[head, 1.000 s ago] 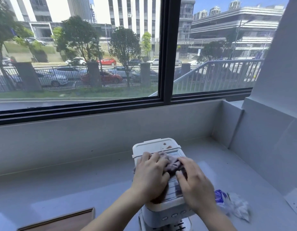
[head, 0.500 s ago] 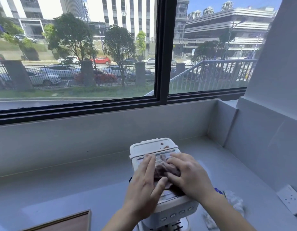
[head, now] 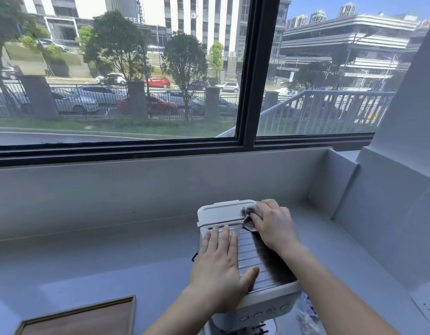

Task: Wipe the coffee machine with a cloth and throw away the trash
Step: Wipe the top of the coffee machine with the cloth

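Head view: white coffee machine (head: 235,240) on grey tabletop (head: 112,267) under the window. Left hand (head: 220,269) lies flat and open on the machine's ribbed top, holding nothing. Right hand (head: 273,226) fingers curled, pressing a bunched purplish cloth (head: 248,217) at the top's far right corner. Crumpled trash (head: 308,315) just right of the machine's base. Wooden frame (head: 83,317) at lower left.

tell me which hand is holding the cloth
The right hand, bunching the cloth at the coffee machine's back edge; the left hand lies flat, empty.
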Demonstrator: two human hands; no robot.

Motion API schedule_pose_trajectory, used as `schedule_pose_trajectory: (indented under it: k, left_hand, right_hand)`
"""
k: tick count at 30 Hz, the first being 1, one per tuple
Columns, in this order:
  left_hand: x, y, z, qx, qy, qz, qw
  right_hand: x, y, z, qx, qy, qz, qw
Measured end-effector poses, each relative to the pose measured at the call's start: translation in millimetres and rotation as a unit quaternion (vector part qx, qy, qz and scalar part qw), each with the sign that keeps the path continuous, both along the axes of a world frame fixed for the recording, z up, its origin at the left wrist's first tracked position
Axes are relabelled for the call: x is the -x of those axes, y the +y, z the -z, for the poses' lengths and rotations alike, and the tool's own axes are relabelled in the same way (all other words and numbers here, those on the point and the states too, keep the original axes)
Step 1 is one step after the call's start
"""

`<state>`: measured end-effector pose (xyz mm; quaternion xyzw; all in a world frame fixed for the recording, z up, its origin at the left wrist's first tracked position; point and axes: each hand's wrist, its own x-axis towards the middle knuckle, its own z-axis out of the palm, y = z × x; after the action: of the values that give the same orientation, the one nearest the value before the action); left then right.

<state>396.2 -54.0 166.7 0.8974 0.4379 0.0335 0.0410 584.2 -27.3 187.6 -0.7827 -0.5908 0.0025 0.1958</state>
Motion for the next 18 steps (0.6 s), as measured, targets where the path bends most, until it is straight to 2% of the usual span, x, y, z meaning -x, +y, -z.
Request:
schedule_pose_trajectory:
  k: [5, 10, 15, 18]
  left_hand:
    - [1.0, -1.3, 3.8, 0.006, -0.014, -0.003, 1.0]
    - [0.2, 0.3, 2.5, 0.003, -0.008, 0.0, 1.0]
    - [0.6, 0.3, 4.4, 0.003, -0.014, -0.002, 1.0]
    - [0.0, 1.4, 3.3, 0.007, -0.022, -0.005, 1.0]
  right_hand:
    - [4.6, -27.5, 18.4, -0.047, -0.031, -0.062, 0.997]
    - [3.1, -7.6, -0.1, -0.016, -0.019, -0.016, 1.0]
    - [12.1, -29.5, 13.9, -0.057, -0.055, -0.075, 0.994]
    - [-2.0, -9.4, 1.4, -0.012, -0.014, -0.018, 1.0]
